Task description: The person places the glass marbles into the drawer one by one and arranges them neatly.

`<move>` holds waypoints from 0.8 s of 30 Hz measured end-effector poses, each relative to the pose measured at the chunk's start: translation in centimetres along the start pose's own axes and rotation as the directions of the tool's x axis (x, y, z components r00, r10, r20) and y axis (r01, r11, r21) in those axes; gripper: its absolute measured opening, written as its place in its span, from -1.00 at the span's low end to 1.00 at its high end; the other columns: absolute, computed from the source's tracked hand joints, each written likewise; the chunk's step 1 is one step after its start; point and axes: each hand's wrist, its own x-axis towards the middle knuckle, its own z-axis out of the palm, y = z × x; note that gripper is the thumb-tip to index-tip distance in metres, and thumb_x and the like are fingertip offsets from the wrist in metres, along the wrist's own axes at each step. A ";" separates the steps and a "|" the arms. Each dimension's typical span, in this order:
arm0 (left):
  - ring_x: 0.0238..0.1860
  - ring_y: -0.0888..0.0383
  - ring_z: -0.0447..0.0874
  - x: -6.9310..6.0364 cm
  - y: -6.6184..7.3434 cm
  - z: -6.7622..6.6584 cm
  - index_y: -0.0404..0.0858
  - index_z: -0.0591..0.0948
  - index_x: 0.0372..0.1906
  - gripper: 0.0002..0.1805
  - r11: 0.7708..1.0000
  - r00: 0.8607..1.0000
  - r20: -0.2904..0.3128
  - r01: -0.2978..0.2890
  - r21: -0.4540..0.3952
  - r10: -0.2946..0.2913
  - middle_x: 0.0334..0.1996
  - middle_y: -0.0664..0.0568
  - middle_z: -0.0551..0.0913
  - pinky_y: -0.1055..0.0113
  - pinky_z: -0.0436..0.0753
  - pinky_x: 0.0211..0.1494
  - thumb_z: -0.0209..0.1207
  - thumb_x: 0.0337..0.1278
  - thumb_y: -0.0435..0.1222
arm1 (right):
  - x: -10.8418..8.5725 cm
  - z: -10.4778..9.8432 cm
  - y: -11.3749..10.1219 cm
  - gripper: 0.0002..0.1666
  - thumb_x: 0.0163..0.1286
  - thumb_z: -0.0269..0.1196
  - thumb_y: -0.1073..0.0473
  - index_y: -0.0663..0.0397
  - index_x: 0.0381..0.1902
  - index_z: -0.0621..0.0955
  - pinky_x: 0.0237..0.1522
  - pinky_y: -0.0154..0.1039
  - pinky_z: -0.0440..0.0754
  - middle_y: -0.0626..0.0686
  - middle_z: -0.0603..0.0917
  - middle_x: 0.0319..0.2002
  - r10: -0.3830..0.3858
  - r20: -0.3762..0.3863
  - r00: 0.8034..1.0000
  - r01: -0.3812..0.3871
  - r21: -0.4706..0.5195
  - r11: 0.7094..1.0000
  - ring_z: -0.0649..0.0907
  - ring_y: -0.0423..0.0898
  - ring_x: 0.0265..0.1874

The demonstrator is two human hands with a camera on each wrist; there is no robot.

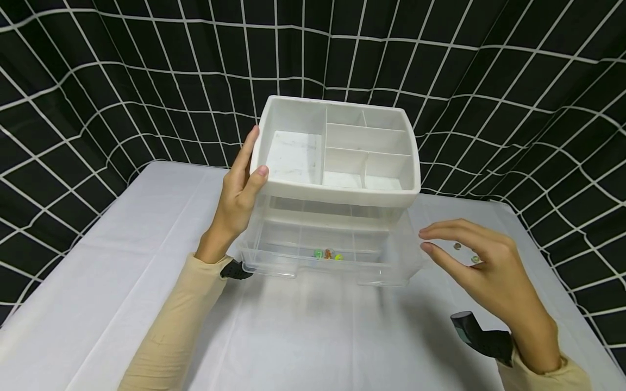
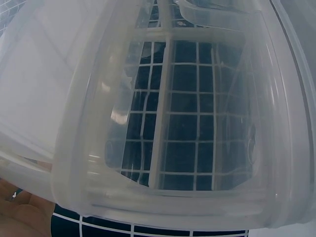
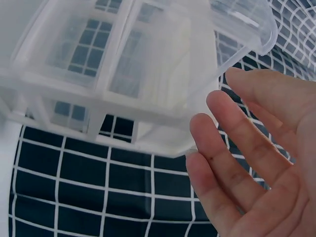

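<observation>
A white desktop organizer (image 1: 337, 194) with a compartmented top is in the middle of the head view. Below its top, a clear plastic drawer (image 1: 274, 266) juts out toward me. Small green, orange and yellow pieces (image 1: 329, 254) lie inside that drawer. My left hand (image 1: 236, 203) grips the organizer's left side, thumb on the upper rim and fingers along the outer wall. To the right of the drawer, my right hand (image 1: 481, 266) is held with thumb and fingers apart and nothing between them. In the right wrist view, its fingertips (image 3: 202, 128) are close to the organizer's side; contact is unclear.
Two small shiny pieces, one round (image 1: 457, 246) and one greenish (image 1: 475, 259), lie on the white-covered table (image 1: 122, 260) beyond my right hand. A black cloth with a white grid (image 1: 205, 70) surrounds the table's back and sides.
</observation>
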 end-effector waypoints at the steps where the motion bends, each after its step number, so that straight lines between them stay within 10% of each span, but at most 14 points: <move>1: 0.53 0.11 0.15 0.0 0.0 0.0 -0.25 0.02 0.58 -0.31 1.000 1.000 -0.001 0.002 -0.001 -0.002 0.58 0.00 0.08 0.27 0.21 0.55 -0.12 0.41 -0.34 | -0.1 0.0 0.2 -0.53 -0.12 0.47 0.56 0.06 -0.23 0.78 -0.08 -0.63 0.48 -0.01 0.77 -0.27 -0.001 -0.008 1.000 0.001 0.001 1.000 0.62 -0.50 -0.12; 6: 0.49 0.04 0.23 0.0 -0.1 0.0 -0.22 0.03 0.59 -0.31 1.000 1.000 -0.006 0.015 -0.004 -0.015 0.57 0.01 0.10 0.29 0.31 0.48 -0.13 0.42 -0.33 | -0.6 -0.1 1.2 -0.52 -0.12 0.45 0.57 0.06 -0.22 0.78 0.02 -0.65 0.47 0.02 0.77 -0.27 0.014 -0.038 0.999 -0.014 -0.006 1.000 0.62 -0.51 -0.08; 14: 0.50 0.08 0.21 0.1 -0.3 0.1 -0.21 0.02 0.59 -0.31 1.000 1.000 0.002 0.019 0.000 -0.019 0.58 0.03 0.09 0.27 0.31 0.49 -0.14 0.42 -0.30 | -1.6 -0.9 3.8 -0.60 -0.06 0.47 0.50 0.06 -0.23 0.78 -0.36 -0.60 0.40 -0.02 0.78 -0.27 0.071 -0.057 0.996 -0.077 -0.116 0.990 0.55 -0.63 -0.13; 24: 0.55 0.15 0.10 0.0 -0.1 0.0 -0.26 0.01 0.58 -0.31 1.000 1.000 -0.001 0.001 0.001 -0.001 0.58 -0.01 0.07 0.26 0.16 0.57 -0.13 0.42 -0.33 | -2.5 -1.2 6.3 -0.75 0.13 0.42 0.43 0.10 -0.21 0.77 -0.36 -0.65 0.40 -0.72 0.54 -0.21 0.230 -0.052 0.972 -0.235 -0.122 0.964 0.53 -0.62 -0.27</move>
